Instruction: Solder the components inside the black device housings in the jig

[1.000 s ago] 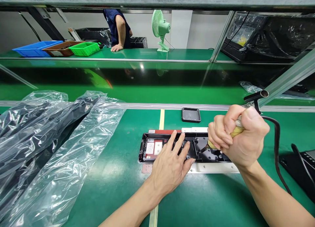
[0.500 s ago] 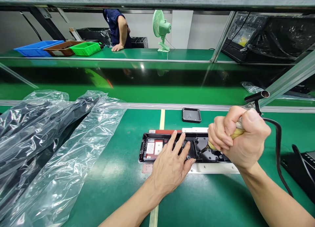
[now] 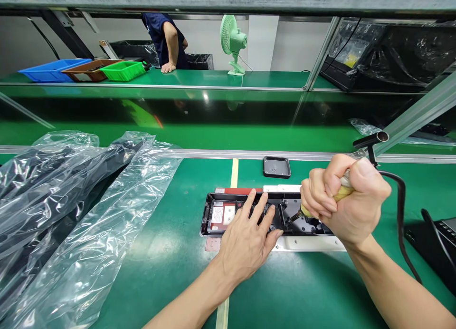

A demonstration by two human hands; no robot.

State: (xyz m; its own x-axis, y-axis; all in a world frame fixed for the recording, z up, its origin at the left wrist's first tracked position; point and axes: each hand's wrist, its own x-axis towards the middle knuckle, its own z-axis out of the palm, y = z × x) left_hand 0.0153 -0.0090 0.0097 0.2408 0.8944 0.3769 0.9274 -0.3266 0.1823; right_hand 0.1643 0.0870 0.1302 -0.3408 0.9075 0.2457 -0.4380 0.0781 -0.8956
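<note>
A long black plastic housing (image 3: 207,214) lies across the green bench, with a labelled red-and-white part (image 3: 223,215) in its left end. White fixture strips (image 3: 309,244) show along its edges. My left hand (image 3: 245,234) lies spread over the middle of the housing, fingers pointing away from me. My right hand (image 3: 347,196) is closed round the yellow handle of a screwdriver (image 3: 305,211), which slants down to the left. Its tip reaches inside the housing; the exact contact point is too small to tell. My right hand covers the housing's right end.
A small black tray-like cover (image 3: 277,167) lies behind the housing. Plastic-wrapped dark parts (image 3: 78,215) fill the left side. A metal tube holder (image 3: 371,140) and black cable (image 3: 401,215) stand at right. Across the belt are bins (image 3: 123,71), a green fan (image 3: 233,43) and a person (image 3: 167,41).
Both hands and the screwdriver hold nearly the same pose over the housing. The person across the belt has shifted slightly to the left.
</note>
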